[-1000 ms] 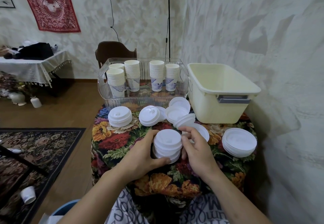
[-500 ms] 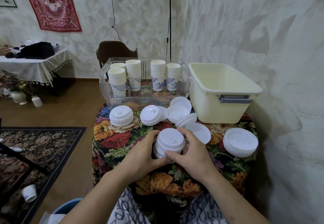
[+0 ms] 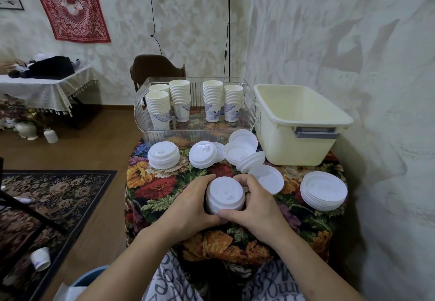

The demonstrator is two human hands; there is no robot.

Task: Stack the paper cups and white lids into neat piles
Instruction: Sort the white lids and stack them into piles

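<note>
A pile of white lids (image 3: 224,194) stands on the flowered tablecloth near the front of the table. My left hand (image 3: 188,206) grips its left side and my right hand (image 3: 257,203) curls round its right side, thumb under the front. Behind lie a neat lid pile (image 3: 163,155), a second pile (image 3: 203,154), and loose, tilted lids (image 3: 244,152). A flat lid (image 3: 268,178) lies just right of my right hand. Another lid pile (image 3: 323,190) sits at the right edge. Several stacks of paper cups (image 3: 181,103) stand in a clear tray (image 3: 164,133).
A cream plastic tub (image 3: 299,145) stands at the back right against the wall. A chair (image 3: 155,65) is behind the tray. On the floor to the left lie a patterned rug (image 3: 54,197) and a fallen cup (image 3: 40,258).
My right hand has closed in round the right side of the lid pile, and both hands now squeeze it together. The pile looks straighter than before.
</note>
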